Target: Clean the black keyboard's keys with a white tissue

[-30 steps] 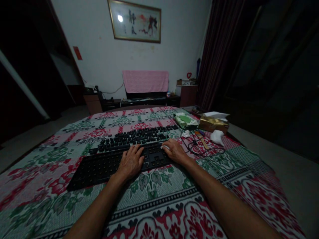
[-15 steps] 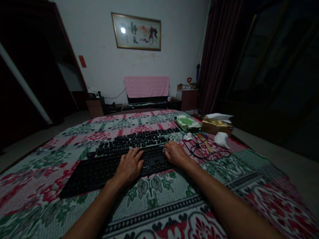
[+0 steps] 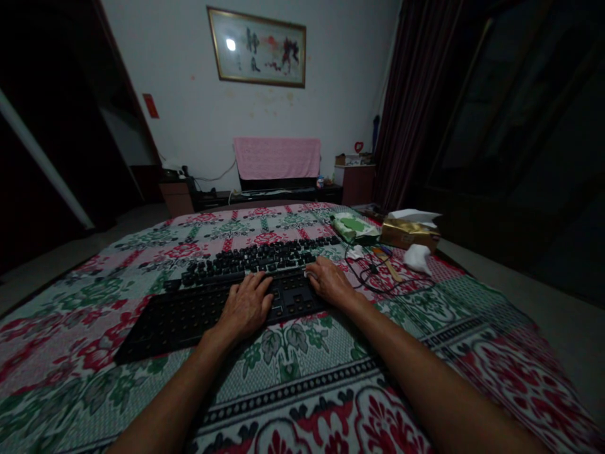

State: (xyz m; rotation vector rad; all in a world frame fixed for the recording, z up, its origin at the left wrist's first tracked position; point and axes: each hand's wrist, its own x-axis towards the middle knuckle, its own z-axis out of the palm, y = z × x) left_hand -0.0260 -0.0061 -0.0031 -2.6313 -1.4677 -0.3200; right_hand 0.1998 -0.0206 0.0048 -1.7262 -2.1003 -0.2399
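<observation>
- Judging by the layout, the black keyboard lies on the patterned cloth right in front of the person. Its top looks stripped, and the keycaps sit in rows just beyond it.
- Cap removal seems done, and no cap appears to be back in place, though dim light hides detail.
- The left hand lies palm down on the keyboard's right half, fingers spread and loose, gripping nothing.
- The right hand rests at the keyboard's right end with fingers curled. A small pale bit shows at its fingertips, and I cannot tell whether it is pinched.
- The 2 forearms reach forward, low over the cloth.
- A dark cable and a tissue box lie to the right.
</observation>
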